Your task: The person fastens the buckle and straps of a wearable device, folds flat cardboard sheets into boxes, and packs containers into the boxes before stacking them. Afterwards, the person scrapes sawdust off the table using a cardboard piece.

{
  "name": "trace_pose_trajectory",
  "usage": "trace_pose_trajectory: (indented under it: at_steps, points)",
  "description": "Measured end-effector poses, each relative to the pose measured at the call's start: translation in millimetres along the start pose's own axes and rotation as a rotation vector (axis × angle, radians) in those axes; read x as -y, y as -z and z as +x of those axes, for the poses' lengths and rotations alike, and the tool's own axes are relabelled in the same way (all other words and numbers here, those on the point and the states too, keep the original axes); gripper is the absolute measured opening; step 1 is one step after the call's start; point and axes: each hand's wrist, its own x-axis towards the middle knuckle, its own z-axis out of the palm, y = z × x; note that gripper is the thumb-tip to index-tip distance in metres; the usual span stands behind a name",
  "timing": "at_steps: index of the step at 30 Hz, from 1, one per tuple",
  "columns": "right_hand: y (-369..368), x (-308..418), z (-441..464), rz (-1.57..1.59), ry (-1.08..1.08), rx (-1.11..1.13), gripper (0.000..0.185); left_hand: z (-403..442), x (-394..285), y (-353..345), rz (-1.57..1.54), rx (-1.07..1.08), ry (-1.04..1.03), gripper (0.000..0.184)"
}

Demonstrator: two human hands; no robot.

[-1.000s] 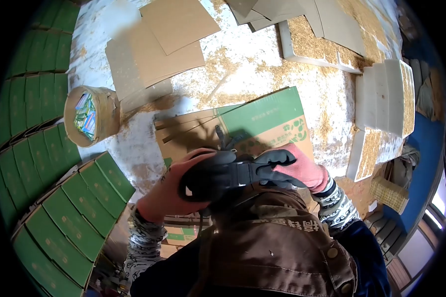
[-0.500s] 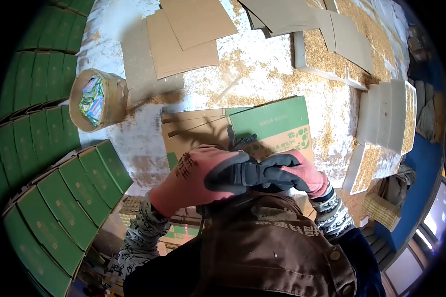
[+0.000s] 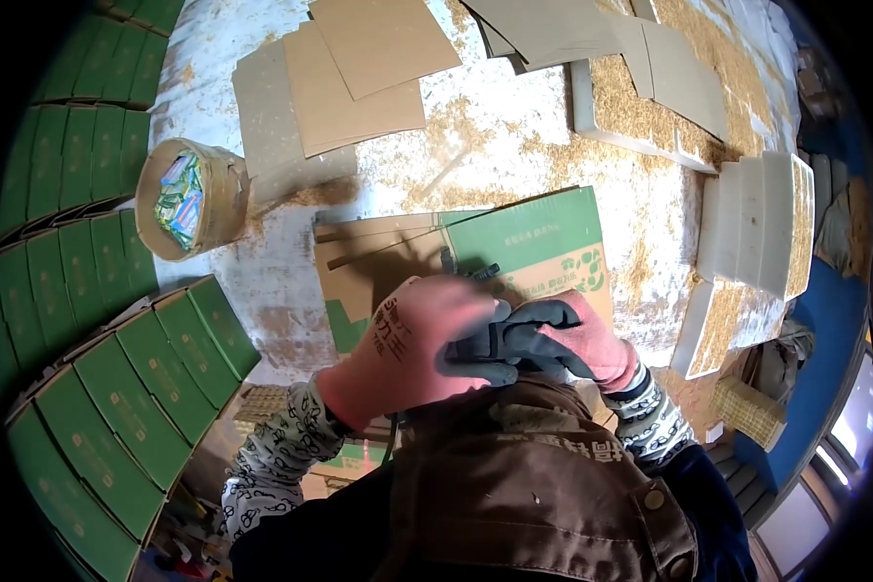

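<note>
Both hands wear pink gloves with dark grey palms and meet in front of my chest, over a brown apron (image 3: 514,475). My left hand (image 3: 412,339) is closed around a black buckle-like piece (image 3: 490,339); its fingertips are blurred. On the other side of this piece, my right hand (image 3: 577,339) is closed on it too, fingers bent. Just beyond the hands lies a flat green and brown cardboard box (image 3: 529,233), partly covered by them and their shadow. A small dark object (image 3: 485,273) with a cable shows past my left hand.
Green boxes (image 3: 126,417) stand in rows at the left. Near them is a round tub (image 3: 225,199) with colourful packets (image 3: 179,204). Cardboard sheets (image 3: 359,97) lie at the back. White foam blocks (image 3: 747,228) and trays of brown shavings (image 3: 630,102) are at the right.
The view has shifted, so the table appears lower and farther right. My left hand has turned over the black piece, its printed back now showing. My right hand keeps its hold.
</note>
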Motion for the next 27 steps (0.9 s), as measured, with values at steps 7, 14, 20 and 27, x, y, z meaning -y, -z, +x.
trace_pose_trajectory:
  at_steps: [7,14,20,27]
  points:
    - [11,3,2,-0.105,-0.048,0.073,0.028,-4,-4,2,-0.045,-0.025,0.028,0.062]
    - [22,-6,-2,-0.082,-0.108,0.052,0.025,-6,-1,4,-0.187,-0.029,0.039,0.059]
    - [22,9,-2,-0.181,-0.030,0.022,0.040,-14,-4,19,-0.279,-0.055,0.149,0.057]
    - [-11,41,10,-0.449,-0.085,-0.019,0.043,-16,3,15,-0.249,-0.041,0.063,0.058]
